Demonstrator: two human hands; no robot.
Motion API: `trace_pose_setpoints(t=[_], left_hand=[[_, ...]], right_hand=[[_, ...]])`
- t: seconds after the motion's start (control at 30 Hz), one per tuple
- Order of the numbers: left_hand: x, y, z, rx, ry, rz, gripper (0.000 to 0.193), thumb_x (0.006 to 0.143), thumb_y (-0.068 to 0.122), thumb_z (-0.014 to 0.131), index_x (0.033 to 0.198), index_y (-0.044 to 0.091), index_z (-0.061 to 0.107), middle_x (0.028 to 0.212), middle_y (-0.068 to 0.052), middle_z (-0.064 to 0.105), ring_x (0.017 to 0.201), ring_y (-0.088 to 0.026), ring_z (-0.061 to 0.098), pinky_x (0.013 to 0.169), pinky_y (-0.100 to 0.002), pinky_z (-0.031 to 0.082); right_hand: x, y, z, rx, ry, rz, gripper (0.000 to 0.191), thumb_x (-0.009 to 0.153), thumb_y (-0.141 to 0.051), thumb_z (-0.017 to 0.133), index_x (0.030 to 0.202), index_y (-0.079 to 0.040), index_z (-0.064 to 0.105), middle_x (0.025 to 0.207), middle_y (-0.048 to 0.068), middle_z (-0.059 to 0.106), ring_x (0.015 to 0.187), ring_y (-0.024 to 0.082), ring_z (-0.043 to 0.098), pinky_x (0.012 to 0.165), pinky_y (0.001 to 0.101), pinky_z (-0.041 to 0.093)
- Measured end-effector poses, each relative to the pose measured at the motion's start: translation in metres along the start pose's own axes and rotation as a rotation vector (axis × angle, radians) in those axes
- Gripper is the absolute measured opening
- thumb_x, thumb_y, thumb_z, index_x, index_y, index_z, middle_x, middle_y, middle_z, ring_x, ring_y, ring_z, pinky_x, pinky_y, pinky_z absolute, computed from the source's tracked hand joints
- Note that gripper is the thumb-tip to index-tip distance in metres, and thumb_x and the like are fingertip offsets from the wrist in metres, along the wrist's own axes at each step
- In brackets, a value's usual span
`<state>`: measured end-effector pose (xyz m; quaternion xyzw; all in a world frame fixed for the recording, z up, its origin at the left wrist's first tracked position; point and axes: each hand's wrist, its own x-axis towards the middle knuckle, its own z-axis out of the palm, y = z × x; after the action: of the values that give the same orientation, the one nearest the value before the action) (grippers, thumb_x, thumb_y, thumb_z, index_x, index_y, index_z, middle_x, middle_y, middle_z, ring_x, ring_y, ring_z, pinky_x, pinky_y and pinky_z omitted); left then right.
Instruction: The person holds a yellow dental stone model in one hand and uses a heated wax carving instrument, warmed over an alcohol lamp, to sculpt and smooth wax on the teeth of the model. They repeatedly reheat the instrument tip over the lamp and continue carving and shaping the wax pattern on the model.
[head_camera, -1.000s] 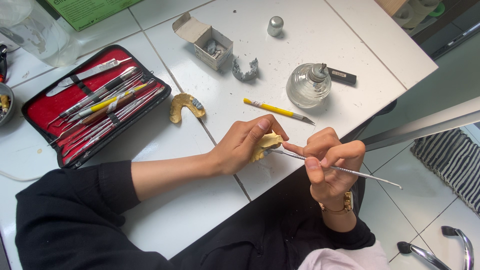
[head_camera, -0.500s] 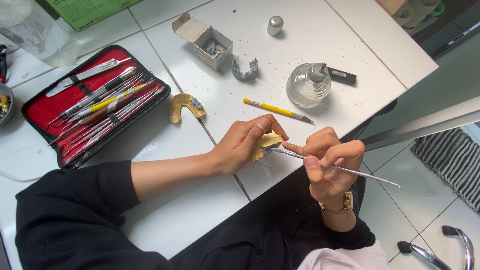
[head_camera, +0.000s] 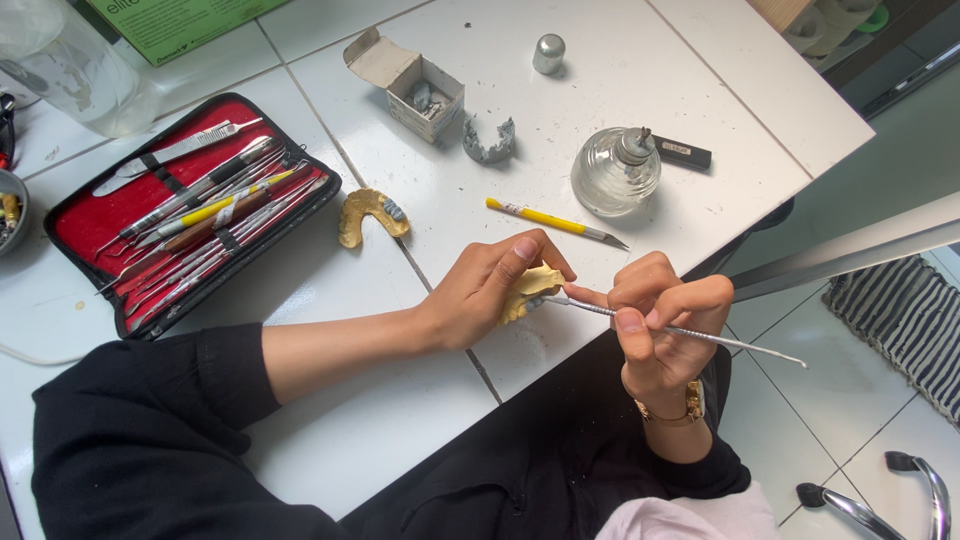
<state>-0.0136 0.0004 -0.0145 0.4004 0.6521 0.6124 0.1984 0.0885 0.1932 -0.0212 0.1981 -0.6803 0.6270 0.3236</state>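
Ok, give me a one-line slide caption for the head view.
Left hand steadies a yellow dental cast at the white table's edge while the right hand applies a thin metal instrument.

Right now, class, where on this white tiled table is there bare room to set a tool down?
Bare tile lies below the left forearm, and right of the small silver cap. Crowded: between the red instrument case, open cardboard box and glass burner.

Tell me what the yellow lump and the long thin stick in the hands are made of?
The yellow lump in the left hand looks like dental plaster or stone: matte, chalky, no shine. The thin stick in the right hand looks like steel: silvery, smooth, with glints along it.
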Motion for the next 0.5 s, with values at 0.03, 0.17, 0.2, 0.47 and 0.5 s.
trace_pose_setpoints(t=[0.03, 0.17, 0.2, 0.47, 0.5], left_hand=[[0.0003, -0.0003, 0.0, -0.005, -0.003, 0.004, 0.066, 0.111, 0.052, 0.02, 0.11, 0.009, 0.068, 0.083, -0.005, 0.069, 0.077, -0.013, 0.067, 0.072, -0.028, 0.053], [0.0006, -0.0017, 0.0004, -0.011, -0.009, 0.011, 0.066, 0.111, 0.054, 0.019, 0.11, 0.009, 0.068, 0.084, -0.004, 0.07, 0.078, -0.012, 0.068, 0.072, -0.027, 0.054], [0.0004, -0.0019, 0.0004, -0.008, -0.008, 0.011, 0.067, 0.111, 0.054, 0.019, 0.11, 0.009, 0.068, 0.085, -0.004, 0.07, 0.078, -0.012, 0.068, 0.072, -0.027, 0.054], [-0.0003, -0.0009, 0.0002, -0.014, -0.008, 0.006, 0.066, 0.111, 0.053, 0.019, 0.11, 0.008, 0.068, 0.085, -0.005, 0.07, 0.079, -0.013, 0.068, 0.073, -0.028, 0.054], [-0.0002, -0.0009, 0.0001, -0.015, -0.009, 0.01, 0.066, 0.111, 0.053, 0.019, 0.111, 0.008, 0.068, 0.086, -0.005, 0.07, 0.08, -0.013, 0.068, 0.073, -0.028, 0.054]], right_hand=[[0.0002, 0.0001, -0.0002, 0.004, 0.006, 0.006, 0.026, 0.094, 0.004, 0.051, 0.108, -0.011, 0.035, 0.076, 0.008, 0.054, 0.075, 0.012, 0.045, 0.073, 0.0351, 0.07], [0.0014, 0.0023, -0.0002, -0.02, -0.018, -0.031, 0.026, 0.093, 0.004, 0.05, 0.107, -0.01, 0.034, 0.08, 0.008, 0.054, 0.075, 0.011, 0.045, 0.072, 0.0355, 0.07], [0.0012, 0.0024, -0.0001, -0.023, -0.021, -0.031, 0.026, 0.093, 0.004, 0.05, 0.107, -0.01, 0.034, 0.08, 0.008, 0.054, 0.075, 0.012, 0.045, 0.072, 0.0355, 0.07], [0.0005, 0.0032, -0.0003, 0.033, 0.004, -0.01, 0.025, 0.093, 0.005, 0.049, 0.108, -0.01, 0.035, 0.082, 0.008, 0.053, 0.076, 0.011, 0.044, 0.074, 0.039, 0.072], [0.0006, 0.0034, -0.0001, 0.032, 0.007, -0.011, 0.026, 0.093, 0.005, 0.049, 0.108, -0.01, 0.034, 0.081, 0.008, 0.053, 0.076, 0.011, 0.044, 0.073, 0.0391, 0.072]])
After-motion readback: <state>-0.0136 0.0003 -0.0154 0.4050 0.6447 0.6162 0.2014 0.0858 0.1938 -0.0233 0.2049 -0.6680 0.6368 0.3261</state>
